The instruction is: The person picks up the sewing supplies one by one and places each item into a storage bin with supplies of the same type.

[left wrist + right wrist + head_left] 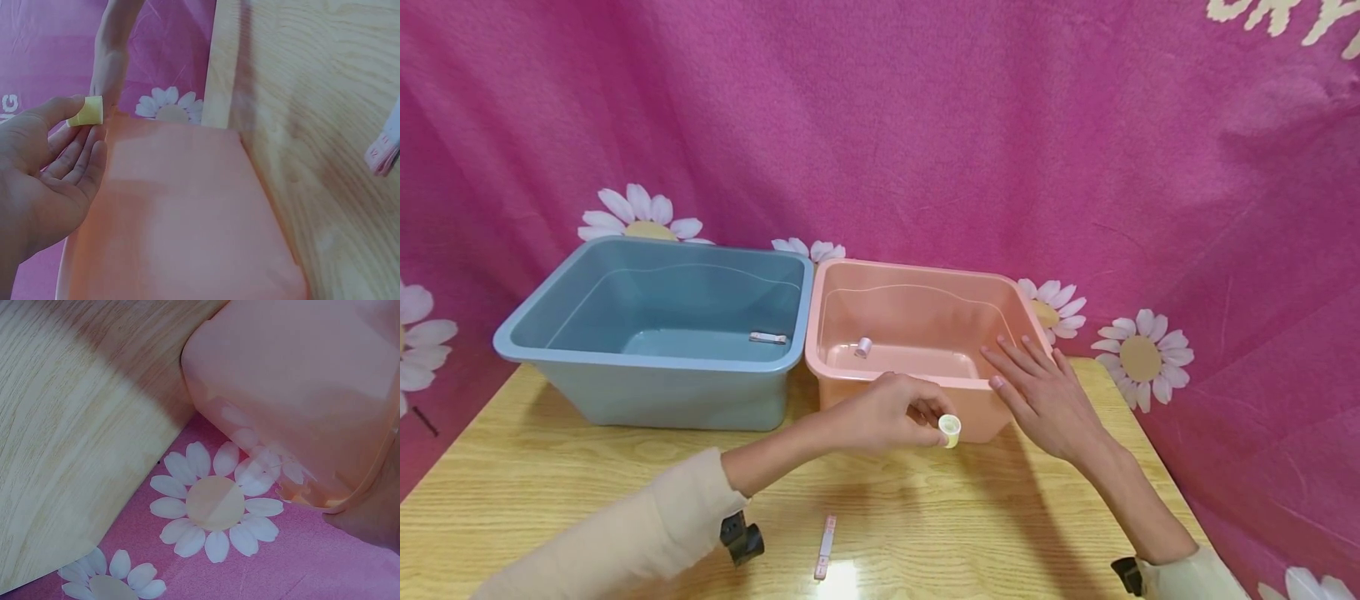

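Left hand (898,412) pinches yellow roll (951,432), right hand's (1047,402) spread on pink bin (917,308). Seems partway: pale roll (864,347), pale strip (767,338) binned, pink strip (825,547) still near.

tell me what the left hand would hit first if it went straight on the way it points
Probably the right hand, at the right side of the pink bin. The left hand, pinching a yellow roll, points that way, but depth is unclear.

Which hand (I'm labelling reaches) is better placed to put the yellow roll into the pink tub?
Probably the left hand: it holds the yellow roll near the pink tub, while the right hand only touches the tub.
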{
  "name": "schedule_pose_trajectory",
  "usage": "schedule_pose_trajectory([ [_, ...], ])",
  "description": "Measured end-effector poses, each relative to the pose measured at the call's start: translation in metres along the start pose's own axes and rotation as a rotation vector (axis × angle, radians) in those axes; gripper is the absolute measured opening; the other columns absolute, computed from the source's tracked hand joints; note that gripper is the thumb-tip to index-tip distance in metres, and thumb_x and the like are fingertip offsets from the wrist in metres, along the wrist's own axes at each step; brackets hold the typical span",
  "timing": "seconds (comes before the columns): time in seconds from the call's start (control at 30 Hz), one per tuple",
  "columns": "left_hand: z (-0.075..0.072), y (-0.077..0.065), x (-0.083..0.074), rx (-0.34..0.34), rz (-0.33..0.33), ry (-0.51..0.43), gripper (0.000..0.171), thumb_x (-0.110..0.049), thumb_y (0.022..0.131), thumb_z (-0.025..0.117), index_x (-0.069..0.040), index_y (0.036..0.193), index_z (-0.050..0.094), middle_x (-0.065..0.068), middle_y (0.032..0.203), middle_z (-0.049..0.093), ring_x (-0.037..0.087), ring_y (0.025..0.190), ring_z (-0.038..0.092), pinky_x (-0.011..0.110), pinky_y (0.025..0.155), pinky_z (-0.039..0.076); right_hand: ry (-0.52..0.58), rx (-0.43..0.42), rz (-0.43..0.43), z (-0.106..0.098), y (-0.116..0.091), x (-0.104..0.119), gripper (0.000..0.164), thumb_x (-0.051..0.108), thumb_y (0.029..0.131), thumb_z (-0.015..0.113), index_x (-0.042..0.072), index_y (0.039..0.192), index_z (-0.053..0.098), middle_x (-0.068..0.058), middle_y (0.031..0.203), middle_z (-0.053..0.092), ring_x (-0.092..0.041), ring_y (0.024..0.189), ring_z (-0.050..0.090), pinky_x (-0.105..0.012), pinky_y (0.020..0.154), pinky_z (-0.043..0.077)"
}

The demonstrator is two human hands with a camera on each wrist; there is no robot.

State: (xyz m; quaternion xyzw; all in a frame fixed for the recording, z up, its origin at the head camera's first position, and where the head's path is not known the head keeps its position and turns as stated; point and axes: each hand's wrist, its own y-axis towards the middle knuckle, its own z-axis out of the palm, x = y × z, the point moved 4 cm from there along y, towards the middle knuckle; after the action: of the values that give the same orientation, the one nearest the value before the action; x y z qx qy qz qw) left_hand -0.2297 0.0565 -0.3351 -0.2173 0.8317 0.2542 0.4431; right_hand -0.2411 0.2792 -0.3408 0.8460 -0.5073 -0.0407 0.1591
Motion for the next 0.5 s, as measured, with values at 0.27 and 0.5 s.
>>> schedule_pose_trajectory([
  [0.27, -0.012, 0.004, -0.007, -0.035, 0.032, 0.041, 0.018, -0.003, 0.086, 0.075, -0.004, 0.103, 0.071, -0.002, 0.09, 0.072, 0.004, 0.083, 0.065, 0.021, 0.081, 0.054, 0.002, 0.006, 0.0, 0.001, 0.0, 0.0, 0.047, 0.036, 0.107, 0.042, 0.017, 0.149, 0.049, -0.009, 0.154, 0.041, -0.04, 0.144, 0.027, -0.066, 0.112, 0.014],
  [0.5, -0.022, 0.006, -0.011, -0.06, 0.036, 0.018, 0.017, -0.004, 0.087, 0.075, -0.003, 0.103, 0.07, -0.001, 0.091, 0.071, 0.006, 0.085, 0.065, 0.023, 0.082, 0.054, -0.003, 0.004, -0.002, 0.001, 0.0, -0.001, 0.047, 0.036, 0.107, 0.042, 0.016, 0.148, 0.05, -0.01, 0.154, 0.041, -0.041, 0.144, 0.027, -0.066, 0.112, 0.014],
])
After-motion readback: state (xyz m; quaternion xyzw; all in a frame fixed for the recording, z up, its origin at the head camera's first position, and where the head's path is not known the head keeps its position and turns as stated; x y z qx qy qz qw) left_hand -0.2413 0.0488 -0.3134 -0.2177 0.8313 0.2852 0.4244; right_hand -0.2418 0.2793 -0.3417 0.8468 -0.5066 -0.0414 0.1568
